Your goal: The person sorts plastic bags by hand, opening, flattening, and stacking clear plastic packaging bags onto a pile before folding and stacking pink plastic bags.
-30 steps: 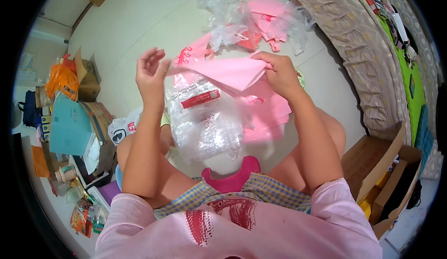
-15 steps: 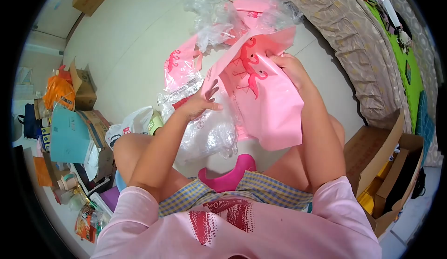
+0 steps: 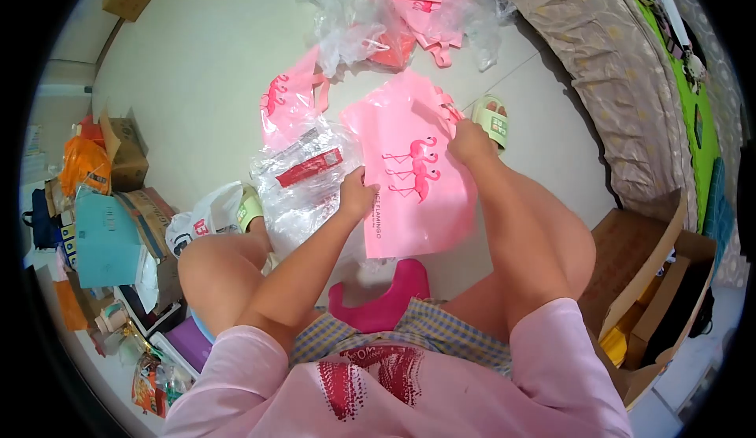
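Lying flat on the pale floor just in front of the seated person's knees, the pink bag [image 3: 409,178] shows its printed face upward: three darker pink flamingos across the middle and a line of small lettering running along its near left side. The left hand [image 3: 356,194] presses down on the bag's left edge, fingers curled against the plastic, while the right hand [image 3: 470,140] pinches the bag's upper right corner beside its handle cut-outs. Just left of the bag, touching it, sits a crumpled clear plastic wrapper [image 3: 303,190] with a red label. A green slipper [image 3: 494,119] lies just beyond the right hand. Farther out on the floor rests another pink bag [image 3: 287,99], and toward the far edge a heap of clear wrapping and pink bags [image 3: 394,17].
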